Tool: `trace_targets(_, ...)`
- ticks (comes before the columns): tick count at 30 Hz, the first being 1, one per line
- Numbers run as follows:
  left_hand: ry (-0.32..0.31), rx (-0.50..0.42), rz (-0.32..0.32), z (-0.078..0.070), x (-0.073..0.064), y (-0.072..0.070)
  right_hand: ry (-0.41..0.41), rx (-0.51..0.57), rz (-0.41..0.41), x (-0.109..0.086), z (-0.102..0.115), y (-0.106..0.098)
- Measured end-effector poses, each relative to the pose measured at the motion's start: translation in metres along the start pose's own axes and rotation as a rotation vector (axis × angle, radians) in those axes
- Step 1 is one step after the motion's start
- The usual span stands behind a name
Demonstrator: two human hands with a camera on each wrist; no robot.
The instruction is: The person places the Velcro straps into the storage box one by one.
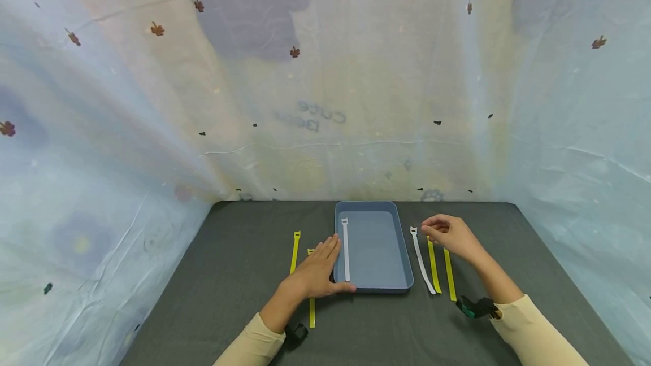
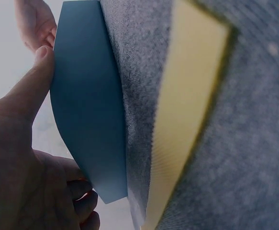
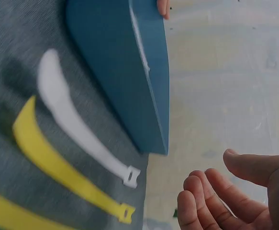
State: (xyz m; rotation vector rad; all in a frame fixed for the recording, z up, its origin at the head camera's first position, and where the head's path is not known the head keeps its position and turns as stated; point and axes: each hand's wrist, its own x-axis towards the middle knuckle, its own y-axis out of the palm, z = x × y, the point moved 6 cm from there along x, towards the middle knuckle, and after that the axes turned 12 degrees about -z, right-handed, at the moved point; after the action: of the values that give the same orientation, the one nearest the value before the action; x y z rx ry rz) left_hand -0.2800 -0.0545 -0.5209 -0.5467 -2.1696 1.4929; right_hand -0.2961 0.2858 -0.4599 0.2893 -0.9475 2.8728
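A blue-grey tray (image 1: 373, 290) lies on the dark cloth, with a white cable strap (image 1: 346, 253) lengthwise inside near its left wall. My left hand (image 1: 316, 271) rests at the tray's near left corner, fingers along the left rim and thumb at the near rim. My right hand (image 1: 451, 234) hovers over the upper ends of the straps on the right, fingers loosely bent, holding nothing. Beneath and beside it lie a white strap (image 3: 77, 120) with a slotted head and a yellow strap (image 3: 62, 165). Another yellow strap (image 1: 450, 275) lies farther right.
Left of the tray are a yellow strap (image 1: 295, 250) and a second yellow strap (image 1: 312, 312), partly hidden by my left hand. A patterned plastic sheet (image 1: 366, 100) hangs behind the dark cloth-covered table (image 1: 213, 298) and along both sides.
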Motion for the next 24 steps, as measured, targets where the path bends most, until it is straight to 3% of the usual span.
trace_targets(12, 0.004, -0.001, -0.009, 0.000, 0.000, 0.000, 0.075, -0.065, -0.063, -0.016, -0.036, -0.023)
trace_targets(24, 0.001, 0.001, -0.005, 0.001, 0.001, 0.002, 0.107, -0.150, -0.050, -0.018, -0.069, -0.027)
